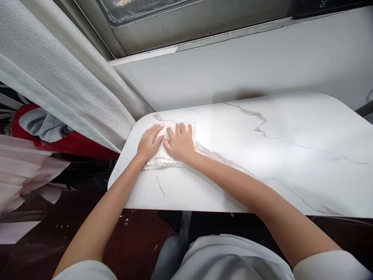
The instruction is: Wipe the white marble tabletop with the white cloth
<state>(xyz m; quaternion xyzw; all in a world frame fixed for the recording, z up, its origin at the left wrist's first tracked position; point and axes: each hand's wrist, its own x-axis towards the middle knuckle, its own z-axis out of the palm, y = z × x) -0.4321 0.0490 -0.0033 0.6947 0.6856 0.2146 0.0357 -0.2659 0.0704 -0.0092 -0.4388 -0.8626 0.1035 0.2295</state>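
Note:
A folded white cloth (164, 160) with a scalloped edge lies flat on the left part of a white marble-patterned table (279, 155). My left hand (149, 144) rests on the cloth's left side, palm down, its fingers stretched out toward the wall. On the right side of the same cloth, my right hand (181, 143) presses flat with fingers spread. Both palms hide part of the cloth, and neither hand grips it.
A pale curtain (78, 70) hangs at the table's left end. Behind the table stand a white wall panel (233, 66) and a metal-framed window (163, 27). A red container (78, 144) holding grey cloth sits lower left, near sheer pink fabric (26, 167).

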